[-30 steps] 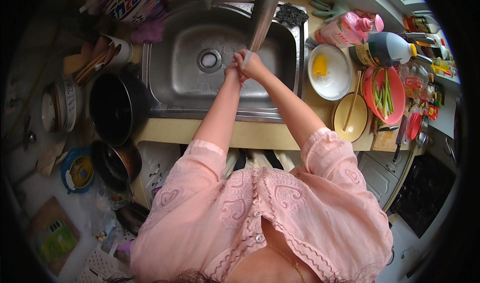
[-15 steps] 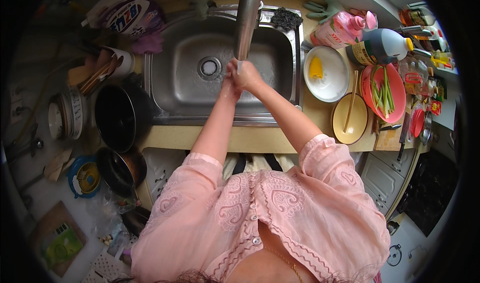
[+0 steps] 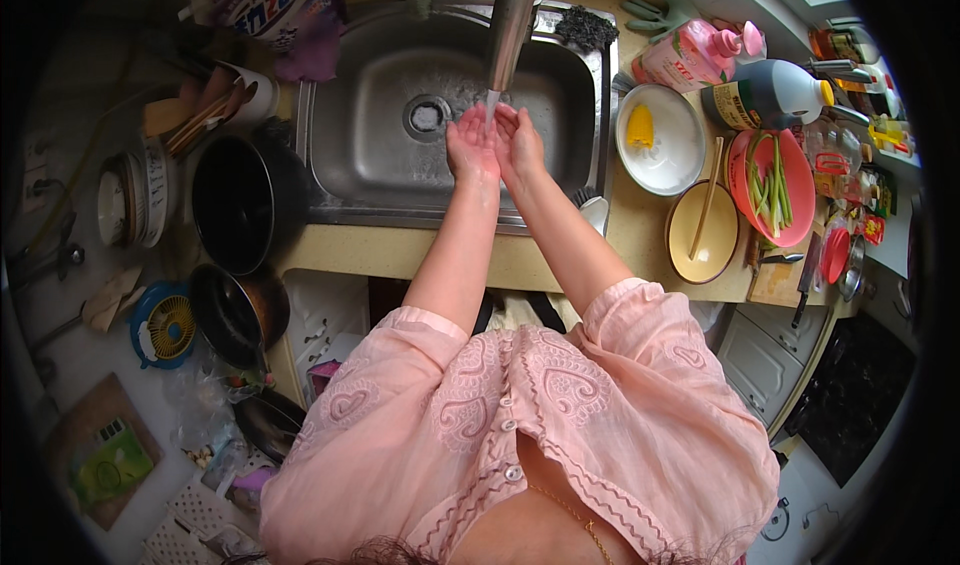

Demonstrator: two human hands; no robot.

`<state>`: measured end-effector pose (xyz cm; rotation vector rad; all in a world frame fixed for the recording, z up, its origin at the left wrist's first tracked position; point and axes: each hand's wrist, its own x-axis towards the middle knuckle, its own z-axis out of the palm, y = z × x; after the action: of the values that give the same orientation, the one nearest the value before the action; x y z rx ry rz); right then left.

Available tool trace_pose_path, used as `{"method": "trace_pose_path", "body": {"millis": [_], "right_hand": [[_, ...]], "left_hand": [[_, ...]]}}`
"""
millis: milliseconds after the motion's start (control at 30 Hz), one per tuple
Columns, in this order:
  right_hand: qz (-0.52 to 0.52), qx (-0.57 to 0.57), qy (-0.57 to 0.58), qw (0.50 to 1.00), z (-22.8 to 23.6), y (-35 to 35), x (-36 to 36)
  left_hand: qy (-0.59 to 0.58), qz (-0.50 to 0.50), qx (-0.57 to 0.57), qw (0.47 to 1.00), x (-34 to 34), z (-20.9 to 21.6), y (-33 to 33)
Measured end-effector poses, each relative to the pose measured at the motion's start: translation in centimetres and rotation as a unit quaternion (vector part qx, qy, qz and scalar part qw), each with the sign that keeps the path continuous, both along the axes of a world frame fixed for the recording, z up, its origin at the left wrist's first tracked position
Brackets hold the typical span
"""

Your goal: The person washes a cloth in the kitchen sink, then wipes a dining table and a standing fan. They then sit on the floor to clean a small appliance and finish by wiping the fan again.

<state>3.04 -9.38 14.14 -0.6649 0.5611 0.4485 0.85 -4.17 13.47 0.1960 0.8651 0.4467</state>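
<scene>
Running water falls from the metal faucet (image 3: 510, 40) onto my two hands over the steel sink (image 3: 375, 155). My left hand (image 3: 472, 147) is palm up with its fingers stretched out, wet and holding nothing. Beside it, my right hand (image 3: 521, 143) is also turned palm up, fingers extended and slightly cupped. The inner edges of both hands meet or nearly meet under the stream. Left of my hands is the sink drain (image 3: 427, 117).
Right of the sink stand a white bowl (image 3: 685, 125) with a yellow piece in it, a yellow bowl (image 3: 715, 230) with chopsticks, and a pink basin (image 3: 800, 200) of green stalks. A black pot (image 3: 240, 205) is at the left. Bottles line the back right.
My hands were clasped together under the faucet. Now they have come apart and turned palm up, with the water stream visible between the faucet and my fingers.
</scene>
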Motion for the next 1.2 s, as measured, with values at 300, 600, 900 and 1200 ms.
{"method": "trace_pose_path", "body": {"millis": [300,600,900,1200], "right_hand": [[0.008,0.031,0.058,0.998,2.1,-0.7,0.4],[0.075,0.046,-0.021,0.996,5.9,-1.9,9.0],[0.083,0.011,-0.034,0.996,5.7,-1.1,6.2],[0.308,0.072,-0.072,0.946,3.6,-0.6,-0.7]], "left_hand": [[0.039,0.026,0.006,0.999,0.3,2.2,-0.9],[-0.06,0.034,0.061,0.996,7.3,9.2,-3.1],[0.014,0.02,0.132,0.991,5.4,8.5,-2.2],[-0.081,-0.201,0.061,0.974,-0.8,-0.9,4.1]]}}
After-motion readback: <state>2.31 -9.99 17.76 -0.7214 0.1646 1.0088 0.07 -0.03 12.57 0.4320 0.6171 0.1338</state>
